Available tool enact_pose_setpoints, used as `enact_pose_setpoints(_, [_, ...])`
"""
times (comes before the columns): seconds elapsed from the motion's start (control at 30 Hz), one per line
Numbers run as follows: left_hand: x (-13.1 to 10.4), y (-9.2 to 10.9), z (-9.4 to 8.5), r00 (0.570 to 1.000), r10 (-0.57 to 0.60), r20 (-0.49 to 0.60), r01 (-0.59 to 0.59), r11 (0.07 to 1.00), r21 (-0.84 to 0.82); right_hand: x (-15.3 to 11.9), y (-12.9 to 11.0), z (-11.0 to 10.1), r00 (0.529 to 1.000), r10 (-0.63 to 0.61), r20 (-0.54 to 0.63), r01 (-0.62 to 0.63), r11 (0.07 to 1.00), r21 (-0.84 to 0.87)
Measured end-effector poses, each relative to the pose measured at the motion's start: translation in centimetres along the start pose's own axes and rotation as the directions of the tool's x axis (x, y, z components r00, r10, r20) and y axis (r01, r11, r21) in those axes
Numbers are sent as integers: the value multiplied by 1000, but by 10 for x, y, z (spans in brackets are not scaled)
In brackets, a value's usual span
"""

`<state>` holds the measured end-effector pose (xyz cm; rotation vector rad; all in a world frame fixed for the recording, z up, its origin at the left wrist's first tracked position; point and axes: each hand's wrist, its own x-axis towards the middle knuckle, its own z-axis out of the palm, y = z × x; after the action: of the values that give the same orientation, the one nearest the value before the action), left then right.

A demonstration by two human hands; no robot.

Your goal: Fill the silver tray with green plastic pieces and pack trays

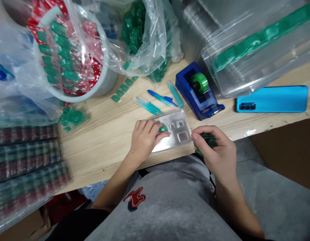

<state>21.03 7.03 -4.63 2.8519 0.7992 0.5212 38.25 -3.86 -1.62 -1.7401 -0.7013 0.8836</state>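
Observation:
A clear plastic blister tray (165,144) with square moulded recesses lies near the table's front edge. My left hand (145,137) rests over its left part, closed with a small green piece (163,128) between thumb and fingers. My right hand (217,147) is at the tray's right edge, its fingers curled around several dark green pieces (208,140). The thumb and forefinger of that hand meet at the tray's edge; whether they pinch the plastic I cannot tell. Just behind the tray lie a blue pen (161,98) and two teal pen-shaped items (175,94).
A blue tape dispenser (195,92) stands behind the tray, with a blue phone (272,99) to its right. Stacked clear trays (235,80) fill the back right. A white bucket (106,72) of red and green packets and bagged green pieces (135,25) stand back left; packed rows (26,157) lie left.

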Motion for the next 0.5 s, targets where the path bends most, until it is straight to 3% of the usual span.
enact_pose_setpoints(0.1, [-3, 2, 0, 998, -47, 50, 55, 987, -152, 3, 2, 2, 979, 166, 119, -194, 936, 293])
enact_pose_setpoints(0.2, [-3, 1, 2, 998, -30, 47, 34, 995, -92, 8, 3, 8, 874, 324, 362, -484, 644, 592])
enact_pose_setpoints(0.3, [-2, 1, 3, 997, -19, 69, 25, 997, -79, 11, 1, 14, 783, 369, 501, -622, 433, 653])
enact_pose_setpoints(0.37, [-1, 3, -2, 994, -63, 85, 79, 977, -196, 11, -2, 19, 777, 357, 519, -629, 397, 668])
enact_pose_setpoints(0.5, [0, 15, -22, 981, -190, 28, 180, 861, -476, 7, -7, 25, 812, 279, 512, -582, 443, 682])
